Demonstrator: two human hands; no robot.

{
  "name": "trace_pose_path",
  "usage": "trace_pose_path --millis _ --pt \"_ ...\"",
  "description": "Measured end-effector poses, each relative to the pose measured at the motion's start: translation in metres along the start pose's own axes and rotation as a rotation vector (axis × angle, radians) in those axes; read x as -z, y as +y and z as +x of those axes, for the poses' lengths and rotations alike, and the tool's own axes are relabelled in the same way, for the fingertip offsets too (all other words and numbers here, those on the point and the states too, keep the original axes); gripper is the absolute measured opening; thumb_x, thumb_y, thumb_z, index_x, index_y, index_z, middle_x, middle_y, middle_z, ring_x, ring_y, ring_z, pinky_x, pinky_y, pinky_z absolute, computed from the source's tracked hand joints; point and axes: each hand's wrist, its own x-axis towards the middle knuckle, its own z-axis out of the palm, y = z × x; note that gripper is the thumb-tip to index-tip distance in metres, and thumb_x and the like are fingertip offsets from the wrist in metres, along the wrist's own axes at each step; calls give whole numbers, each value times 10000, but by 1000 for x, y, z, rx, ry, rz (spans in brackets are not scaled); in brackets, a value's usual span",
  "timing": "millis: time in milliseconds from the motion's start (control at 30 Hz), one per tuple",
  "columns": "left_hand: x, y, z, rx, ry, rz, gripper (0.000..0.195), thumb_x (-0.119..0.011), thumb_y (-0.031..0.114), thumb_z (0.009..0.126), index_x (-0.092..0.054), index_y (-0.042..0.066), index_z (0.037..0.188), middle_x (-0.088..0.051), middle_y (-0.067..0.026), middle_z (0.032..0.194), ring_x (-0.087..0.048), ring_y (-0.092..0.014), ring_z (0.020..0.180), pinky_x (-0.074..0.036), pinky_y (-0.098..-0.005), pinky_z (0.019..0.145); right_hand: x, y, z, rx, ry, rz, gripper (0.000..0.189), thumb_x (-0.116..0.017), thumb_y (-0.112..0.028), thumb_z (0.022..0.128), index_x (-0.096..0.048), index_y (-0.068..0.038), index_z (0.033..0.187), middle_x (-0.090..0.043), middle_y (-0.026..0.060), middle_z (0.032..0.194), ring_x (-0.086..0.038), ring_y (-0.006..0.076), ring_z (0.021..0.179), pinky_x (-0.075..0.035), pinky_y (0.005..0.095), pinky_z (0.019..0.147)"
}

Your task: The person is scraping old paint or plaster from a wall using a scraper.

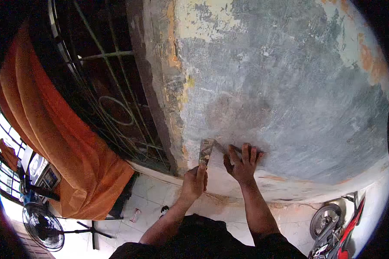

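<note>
In front of me stands a wall (295,106) with a worn grey-blue surface, and paler and orange patches show along its top and edges. My left hand (195,182) grips a flat scraper (206,151) with a stained blade, its far end at the wall's lower left part. To the right, my right hand (243,165) lies with spread fingers against the wall. Dark shadow surrounds those fingers, and no object shows clearly under them. A brownish smudge (236,110) marks the wall above both hands.
A metal window grille (116,110) is at the left, beside a hanging orange curtain (68,152). A standing fan (43,226) is at the lower left. A red motorcycle (338,233) stands at the lower right. Small objects lie on the tiled floor (149,191).
</note>
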Motion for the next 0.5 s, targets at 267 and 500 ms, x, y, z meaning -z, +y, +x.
trace_pose_path --millis 267,500 --pt "7 0 0 -118 35 208 516 -416 446 1009 -522 34 716 -453 -9 502 -447 -98 413 -374 -290 398 -1 -6 -1 -82 -30 15 458 -670 -426 795 -603 -355 1243 -432 76 1385 -397 347 1239 -153 617 1076" --pt "4 -24 3 42 2 24 528 -406 466 1006 -516 44 707 -453 -13 506 -443 -105 419 -383 -306 411 2 -4 4 13 -1 -56 456 -647 -402 825 -594 -320 1271 -217 145 1547 -92 381 1442 -29 573 1138"
